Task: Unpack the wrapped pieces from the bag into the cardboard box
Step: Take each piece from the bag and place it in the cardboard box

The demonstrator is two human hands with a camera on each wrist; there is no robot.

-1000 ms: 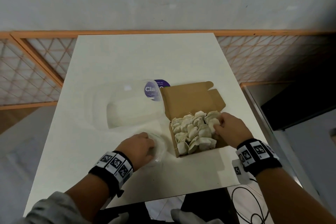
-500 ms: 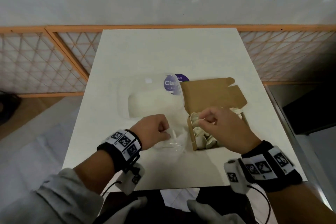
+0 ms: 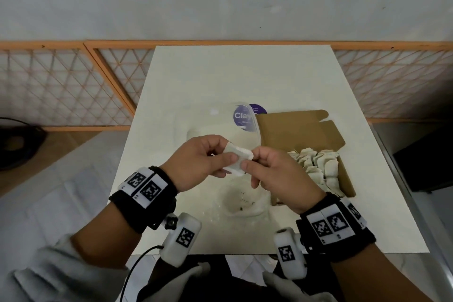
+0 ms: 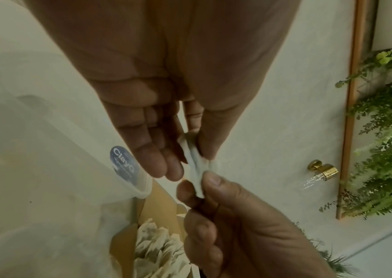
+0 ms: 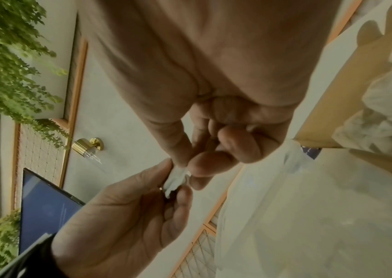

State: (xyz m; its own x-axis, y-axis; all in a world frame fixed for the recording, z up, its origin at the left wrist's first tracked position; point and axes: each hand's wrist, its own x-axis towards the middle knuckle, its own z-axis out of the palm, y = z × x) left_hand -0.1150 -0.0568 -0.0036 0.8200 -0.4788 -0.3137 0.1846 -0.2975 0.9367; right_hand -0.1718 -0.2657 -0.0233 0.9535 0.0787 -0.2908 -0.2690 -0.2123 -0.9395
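Head view: both hands (image 3: 196,162) (image 3: 282,176) now raised, pinching wrapped piece (image 3: 239,158) together.

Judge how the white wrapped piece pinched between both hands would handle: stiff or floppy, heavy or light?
Probably light: the wrapped piece hangs from fingertip pinches by the left hand and right hand. Likely soft: its edges bend between the fingers.
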